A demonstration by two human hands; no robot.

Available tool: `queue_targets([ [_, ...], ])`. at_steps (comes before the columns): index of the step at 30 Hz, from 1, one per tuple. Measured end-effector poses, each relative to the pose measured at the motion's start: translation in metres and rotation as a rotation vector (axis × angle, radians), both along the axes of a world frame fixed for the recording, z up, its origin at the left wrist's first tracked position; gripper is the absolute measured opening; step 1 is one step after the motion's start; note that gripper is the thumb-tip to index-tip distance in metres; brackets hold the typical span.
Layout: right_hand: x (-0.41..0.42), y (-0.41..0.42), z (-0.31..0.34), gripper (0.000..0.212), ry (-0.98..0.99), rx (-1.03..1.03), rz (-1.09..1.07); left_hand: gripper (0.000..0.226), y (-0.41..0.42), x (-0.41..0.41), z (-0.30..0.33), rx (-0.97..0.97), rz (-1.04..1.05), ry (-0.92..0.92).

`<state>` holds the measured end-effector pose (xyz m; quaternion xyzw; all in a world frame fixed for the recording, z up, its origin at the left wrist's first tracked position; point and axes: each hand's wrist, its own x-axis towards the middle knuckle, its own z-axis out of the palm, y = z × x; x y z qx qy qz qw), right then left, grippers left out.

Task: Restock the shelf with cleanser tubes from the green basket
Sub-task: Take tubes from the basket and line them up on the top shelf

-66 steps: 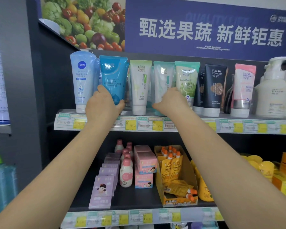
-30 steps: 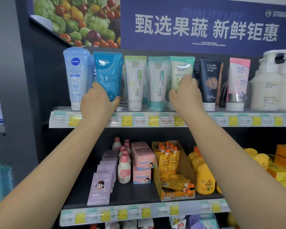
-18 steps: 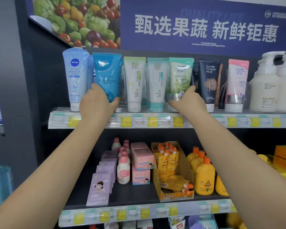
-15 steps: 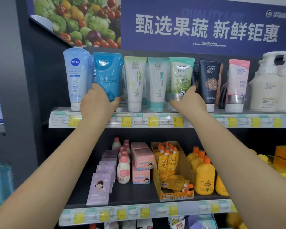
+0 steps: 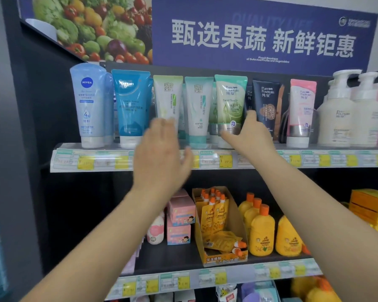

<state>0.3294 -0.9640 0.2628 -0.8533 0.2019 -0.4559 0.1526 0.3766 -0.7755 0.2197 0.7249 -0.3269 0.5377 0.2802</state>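
Note:
A row of cleanser tubes stands cap-down on the top shelf (image 5: 96, 160): a pale blue Nivea tube (image 5: 87, 101), a blue tube (image 5: 130, 101), a white-green tube (image 5: 167, 94), a teal tube (image 5: 198, 105), a green tube (image 5: 230, 99), a black tube (image 5: 267, 101) and a pink tube (image 5: 302, 105). My right hand (image 5: 249, 136) holds the green tube at its silver base, thumb on the left and fingers on the right. My left hand (image 5: 162, 153) is blurred, fingers spread, in front of the white-green tube and holds nothing. The green basket is out of view.
White pump bottles (image 5: 336, 118) stand at the right end of the top shelf. On the shelf below are pink boxes (image 5: 180, 214), a yellow display box of pouches (image 5: 216, 219) and yellow bottles (image 5: 261, 234). A dark side panel closes the shelf on the left.
My left hand has let go of the blue tube and swung right and down with its fingers spread. My right hand stays at the base of the green tube.

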Motion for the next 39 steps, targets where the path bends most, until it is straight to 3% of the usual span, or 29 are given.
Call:
queue_targets([
  [4, -0.02, -0.021, -0.002, 0.034, -0.227, -0.058, -0.011, 0.042, -0.049, -0.015, -0.013, 0.203, -0.208, -0.124],
  [7, -0.031, -0.038, -0.002, 0.04, -0.296, -0.029, -0.068, 0.038, -0.082, -0.01, -0.014, 0.292, -0.207, -0.136],
  [15, -0.026, -0.059, -0.009, 0.057, -0.082, 0.015, -0.121, 0.037, -0.136, -0.005, -0.018, 0.505, -0.291, -0.227],
  [23, -0.018, -0.065, -0.001, 0.064, 0.019, 0.142, -0.122, 0.036, -0.147, -0.003, -0.02, 0.426, -0.297, -0.172],
  [39, -0.024, -0.066, 0.0, 0.058, -0.024, 0.15, -0.087, 0.028, -0.15, 0.001, -0.024, 0.283, -0.369, -0.25],
])
